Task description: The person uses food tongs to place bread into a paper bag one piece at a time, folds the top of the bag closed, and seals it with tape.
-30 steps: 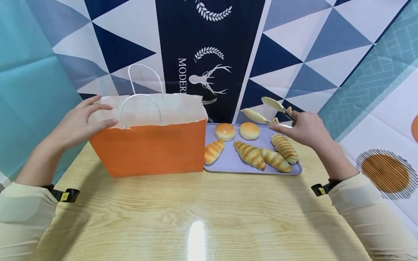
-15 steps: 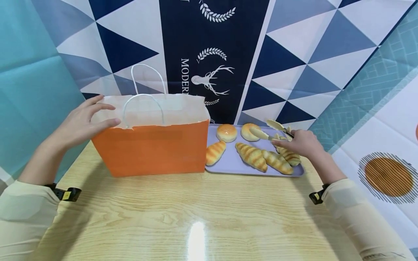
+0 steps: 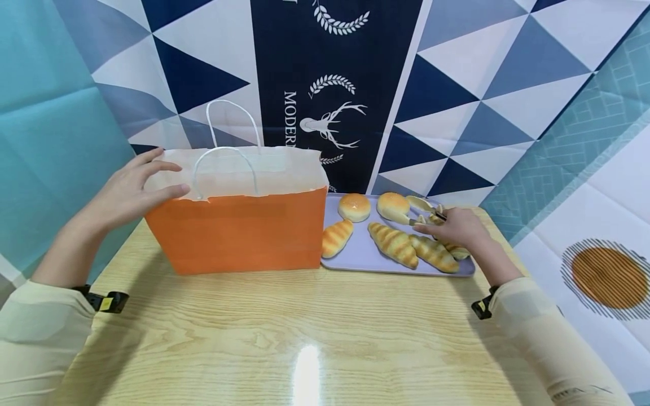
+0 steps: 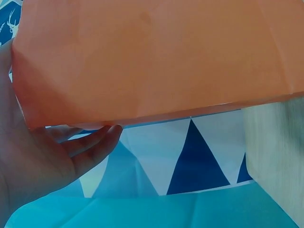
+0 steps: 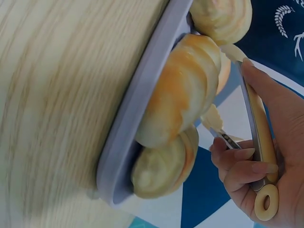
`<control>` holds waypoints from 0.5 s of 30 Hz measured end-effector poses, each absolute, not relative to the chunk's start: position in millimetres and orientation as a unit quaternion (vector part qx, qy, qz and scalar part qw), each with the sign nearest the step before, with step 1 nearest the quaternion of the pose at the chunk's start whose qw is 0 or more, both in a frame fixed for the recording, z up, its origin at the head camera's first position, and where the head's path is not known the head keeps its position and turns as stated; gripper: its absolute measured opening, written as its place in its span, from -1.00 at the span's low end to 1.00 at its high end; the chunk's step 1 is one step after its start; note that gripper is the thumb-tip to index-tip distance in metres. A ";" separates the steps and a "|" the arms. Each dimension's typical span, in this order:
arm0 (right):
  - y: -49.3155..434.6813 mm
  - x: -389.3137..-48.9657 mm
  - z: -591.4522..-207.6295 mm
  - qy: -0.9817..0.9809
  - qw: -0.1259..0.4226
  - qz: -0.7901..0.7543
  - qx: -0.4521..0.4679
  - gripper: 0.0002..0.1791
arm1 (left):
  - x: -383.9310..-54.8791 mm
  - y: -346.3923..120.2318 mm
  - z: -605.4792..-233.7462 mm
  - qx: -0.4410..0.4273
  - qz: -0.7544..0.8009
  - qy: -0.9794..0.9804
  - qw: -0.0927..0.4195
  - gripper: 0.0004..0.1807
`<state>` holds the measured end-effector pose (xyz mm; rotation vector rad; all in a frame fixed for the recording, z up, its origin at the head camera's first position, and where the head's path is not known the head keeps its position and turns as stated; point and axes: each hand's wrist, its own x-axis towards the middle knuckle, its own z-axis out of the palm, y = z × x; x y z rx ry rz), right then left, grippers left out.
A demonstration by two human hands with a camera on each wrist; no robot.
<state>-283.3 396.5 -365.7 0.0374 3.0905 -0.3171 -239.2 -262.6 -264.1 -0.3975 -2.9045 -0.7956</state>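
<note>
An orange paper bag (image 3: 244,234) with a white inside and white cord handles stands upright. My left hand (image 3: 137,189) holds its left end at the top rim, thumb toward the front, fingers toward the back; in the left wrist view these fingers (image 4: 97,147) curve past the bag's side edge. My right hand (image 3: 454,228) grips cream-tipped tongs (image 5: 259,128), jaws apart, low over a lilac tray (image 3: 355,248). One tip overlaps the right-hand round bun (image 3: 392,204). A ridged roll (image 3: 459,252) is partly hidden under the hand.
Also on the tray are another round bun (image 3: 354,207), a striped roll (image 3: 337,238) by the bag, and two ridged rolls, one longer (image 3: 393,243) and one shorter (image 3: 433,254). A patterned cloth (image 3: 325,67) hangs behind the wooden table (image 3: 244,338).
My right hand has lowered the tongs from above the tray's back right toward the buns and moved slightly left. My left hand stays at the bag's rim. The head view shifts slightly.
</note>
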 end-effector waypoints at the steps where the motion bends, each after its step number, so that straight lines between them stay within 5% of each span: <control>1: 395.6 -283.7 -366.9 0.995 0.019 -0.102 0.014 -0.11 | -239.0 -262.5 -264.2 -0.130 -0.261 -0.955 0.052 -0.21; 15: 389.1 -292.1 -377.4 0.997 0.019 -0.080 -0.012 -0.09 | -238.4 -261.8 -264.1 -0.124 -0.260 -0.956 0.050 -0.22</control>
